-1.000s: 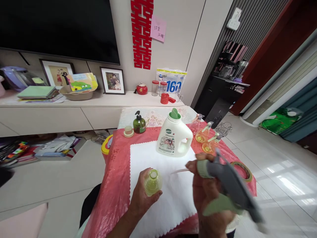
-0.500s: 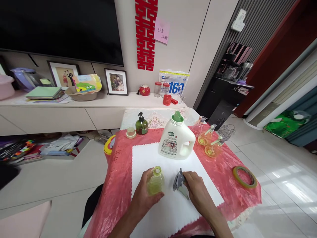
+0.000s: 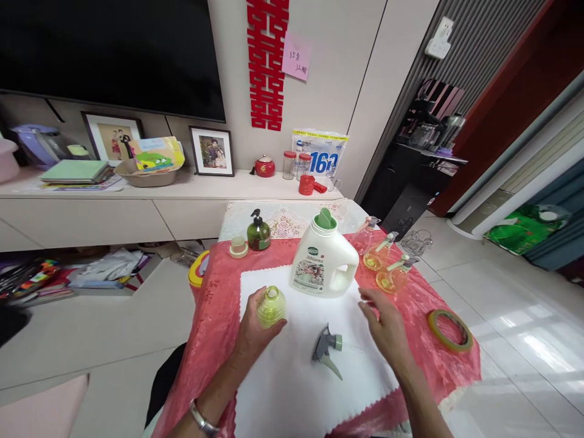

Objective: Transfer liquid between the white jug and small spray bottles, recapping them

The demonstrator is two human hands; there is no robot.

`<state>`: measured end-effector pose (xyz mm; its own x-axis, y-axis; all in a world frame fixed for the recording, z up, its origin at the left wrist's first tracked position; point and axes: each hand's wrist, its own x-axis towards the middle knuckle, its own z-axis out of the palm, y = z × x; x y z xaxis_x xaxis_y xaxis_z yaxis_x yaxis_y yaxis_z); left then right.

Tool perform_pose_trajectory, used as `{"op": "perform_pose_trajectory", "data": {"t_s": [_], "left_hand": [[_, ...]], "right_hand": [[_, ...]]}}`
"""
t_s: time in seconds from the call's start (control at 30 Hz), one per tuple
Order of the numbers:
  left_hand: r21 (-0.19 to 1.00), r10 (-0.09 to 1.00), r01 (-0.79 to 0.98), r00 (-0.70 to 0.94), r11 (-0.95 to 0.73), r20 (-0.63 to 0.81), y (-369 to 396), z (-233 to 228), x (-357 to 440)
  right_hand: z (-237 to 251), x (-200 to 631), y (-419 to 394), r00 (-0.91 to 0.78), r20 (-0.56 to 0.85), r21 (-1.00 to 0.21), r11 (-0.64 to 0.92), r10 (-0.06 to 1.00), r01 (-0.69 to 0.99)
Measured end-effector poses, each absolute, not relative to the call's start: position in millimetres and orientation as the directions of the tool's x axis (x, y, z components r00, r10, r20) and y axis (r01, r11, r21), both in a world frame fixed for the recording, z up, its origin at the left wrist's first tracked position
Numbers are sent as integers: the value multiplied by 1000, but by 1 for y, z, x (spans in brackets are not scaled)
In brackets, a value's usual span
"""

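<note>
The yellow-green bottle [image 3: 272,310] sits in our left hand [image 3: 253,331], roughly upright over the left part of the white cloth [image 3: 283,389]; our fingers and thumb grasp it around its ribbed body, and its mouth stands uncovered; its base is hidden by our hand, so we cannot tell whether it touches the cloth; on that wrist we wear a silver bracelet [image 3: 203,420]; to the right of the bottle, well apart from it, we see the grey spray head [image 3: 323,345] lying on the cloth, its pale green collar [image 3: 338,342] facing right and its trigger [image 3: 333,368] toward us; our right hand [image 3: 385,322] is released, fingers loosely bent around nothing, over the cloth's right edge and near the white jug [image 3: 319,261]; the jug stands behind the bottle with a green cup [image 3: 325,219] in its opening; beyond our right hand, three clear spray bottles [image 3: 374,260] stand in a row on the red table cover [image 3: 214,322]; a roll of tape [image 3: 437,336] lies nearer to us; left of the jug we see a green pump bottle [image 3: 258,235] with a pale lid [image 3: 238,247] just beside it.
</note>
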<state>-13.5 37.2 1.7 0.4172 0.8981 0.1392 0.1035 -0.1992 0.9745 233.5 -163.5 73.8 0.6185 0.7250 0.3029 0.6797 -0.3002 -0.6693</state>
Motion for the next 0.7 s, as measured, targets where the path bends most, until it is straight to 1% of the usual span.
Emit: {"op": "perform_pose_trajectory", "data": {"t_s": [0.1,0.2,0.27,0.33,0.4,0.57,0.7], "left_hand": [[970,897,110,415,-216,152,37,-5,-14],[967,895,121,417,-226,157,36,-8,-16],[963,891,120,421,-243,173,36,-9,-17],[960,888,118,422,-253,183,36,-9,-17],[959,889,118,419,-256,186,36,-9,-17],[965,891,112,420,-238,171,34,-5,-18],[969,881,115,450,-220,146,34,-3,-19]], "right_hand": [[90,254,-147,684,336,-721,-291,648,629],[97,263,-126,673,329,-768,-228,662,599],[95,266,-113,666,322,-795,-189,673,576],[89,269,-101,679,320,-820,-166,661,548],[82,273,-92,694,309,-842,-153,650,518],[71,275,-73,686,270,-870,-134,675,475],[71,266,-64,705,283,-874,-127,650,468]]}}
